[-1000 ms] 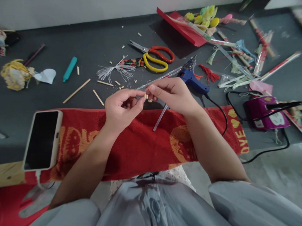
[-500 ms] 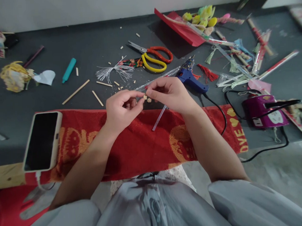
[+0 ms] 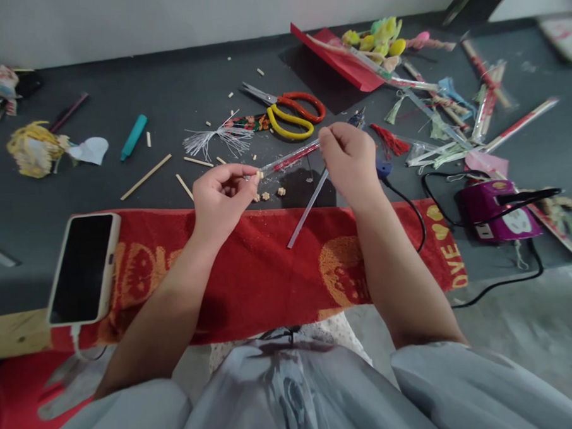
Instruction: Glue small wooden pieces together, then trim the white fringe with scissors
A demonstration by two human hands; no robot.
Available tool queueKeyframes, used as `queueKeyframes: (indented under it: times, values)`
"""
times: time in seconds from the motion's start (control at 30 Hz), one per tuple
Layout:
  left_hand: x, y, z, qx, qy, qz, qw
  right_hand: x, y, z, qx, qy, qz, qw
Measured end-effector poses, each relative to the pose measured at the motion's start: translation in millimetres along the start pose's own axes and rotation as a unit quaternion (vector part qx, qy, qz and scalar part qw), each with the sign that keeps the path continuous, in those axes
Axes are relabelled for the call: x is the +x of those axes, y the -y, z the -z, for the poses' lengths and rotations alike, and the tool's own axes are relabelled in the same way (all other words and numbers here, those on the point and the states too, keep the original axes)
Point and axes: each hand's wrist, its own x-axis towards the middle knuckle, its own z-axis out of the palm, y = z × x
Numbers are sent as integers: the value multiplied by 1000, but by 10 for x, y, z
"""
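My left hand (image 3: 223, 195) is closed, pinching a small pale wooden piece (image 3: 260, 174) between thumb and fingertips. To its right, my right hand (image 3: 350, 158) is raised over the glue gun with thumb and fingers pressed together; whatever they may hold cannot be made out. Most of the blue glue gun (image 3: 384, 168) is hidden behind that hand, its tip showing above. A translucent glue stick (image 3: 301, 219) slants down from there onto the towel. Below my left fingertips, tiny flower-shaped wooden pieces (image 3: 281, 191) lie on the dark table. A clear wrapper with red print (image 3: 293, 157) stretches between the hands.
Scissors (image 3: 291, 113) with red and yellow handles lie behind white threads (image 3: 216, 140) and thin sticks (image 3: 146, 176). A red towel (image 3: 269, 272) covers the front edge, with a phone (image 3: 82, 267) on its left. A purple power box (image 3: 499, 208) with cords stands right.
My right hand has parted from the left, moving right and up to the glue gun. My left hand has shifted slightly left, uncovering the small wooden flowers.
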Motion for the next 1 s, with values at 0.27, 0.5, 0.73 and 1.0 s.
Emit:
queueKeyframes:
  times: [0.27,0.5,0.73,1.0]
  values:
    - [48,48,4,-113,52,120,985,-66,391,-88,-115,32,29,992]
    - [60,-114,-4,-221,73,278,932,-110,558,-140,-42,23,78,996]
    - [53,-176,7,-284,132,346,884,-204,699,-271,-52,28,111,992]
    - [44,-202,26,-304,152,362,868,-229,680,-315,-46,-15,134,990]
